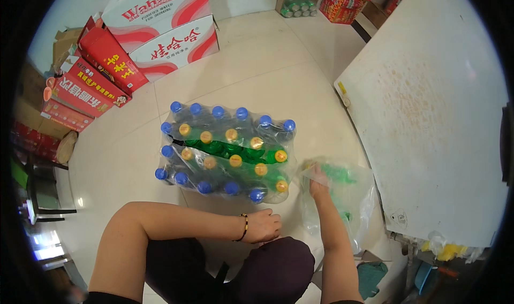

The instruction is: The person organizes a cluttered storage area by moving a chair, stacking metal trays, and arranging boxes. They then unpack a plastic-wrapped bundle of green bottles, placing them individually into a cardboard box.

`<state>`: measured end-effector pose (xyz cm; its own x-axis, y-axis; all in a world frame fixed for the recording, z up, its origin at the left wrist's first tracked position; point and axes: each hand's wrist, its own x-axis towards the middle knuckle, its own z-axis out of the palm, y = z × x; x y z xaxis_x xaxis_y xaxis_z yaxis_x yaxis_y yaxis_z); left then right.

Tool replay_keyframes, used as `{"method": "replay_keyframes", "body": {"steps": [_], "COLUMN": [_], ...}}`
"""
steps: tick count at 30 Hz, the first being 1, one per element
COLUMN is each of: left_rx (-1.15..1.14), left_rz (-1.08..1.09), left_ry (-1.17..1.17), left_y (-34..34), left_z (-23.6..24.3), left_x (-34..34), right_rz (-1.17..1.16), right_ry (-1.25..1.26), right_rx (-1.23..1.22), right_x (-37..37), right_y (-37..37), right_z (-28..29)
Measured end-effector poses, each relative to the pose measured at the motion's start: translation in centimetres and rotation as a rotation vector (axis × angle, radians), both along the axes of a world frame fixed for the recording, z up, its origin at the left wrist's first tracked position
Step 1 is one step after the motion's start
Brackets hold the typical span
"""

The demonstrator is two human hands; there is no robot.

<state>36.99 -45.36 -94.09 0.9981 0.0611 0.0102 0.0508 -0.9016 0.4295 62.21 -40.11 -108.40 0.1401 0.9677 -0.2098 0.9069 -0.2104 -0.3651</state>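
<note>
A shrink-wrapped pack of drink bottles (235, 160) stands upright on the floor before me. Blue caps line its far and near rows, and yellow caps top the green bottles in the middle. The clear film has a long split along the centre. To the pack's right, my right hand (319, 182) is closed on a translucent plastic bag (360, 197) with green patches; whether these are print or contents I cannot tell. My left hand (263, 226), wearing a beaded bracelet (244, 227), rests by my knee with curled fingers, and nothing shows in it.
A white, chest-like appliance (423, 111) borders the right side. White-and-red cartons (174, 47) and red drink boxes (88, 87) are stacked at the far left. Canned drinks (299, 8) stand at the back, and a dark stool (45, 213) at the left.
</note>
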Motion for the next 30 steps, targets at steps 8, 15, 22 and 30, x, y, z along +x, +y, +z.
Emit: {"method": "replay_keyframes", "body": {"steps": [8,15,22,30], "left_rx": [0.143,0.286,0.108,0.289], "left_rz": [0.105,0.462,0.484,0.507], "left_ry": [-0.074,-0.163,-0.088,-0.112], "left_y": [0.4,6.0,8.7,11.7], "left_z": [1.9,4.8,5.5,5.7], "left_x": [1.3,7.1,11.7,13.0], "right_rz": [0.299,0.607,0.631,0.875], "right_ry": [-0.395,-0.418,-0.442,-0.477], "right_rx": [-0.133,0.264,0.455,0.256], "right_x": [0.1,5.2,6.9,4.4], "right_y": [-1.2,-5.5,-6.0,-3.7], "right_z": [2.0,10.9,17.0,22.3]}}
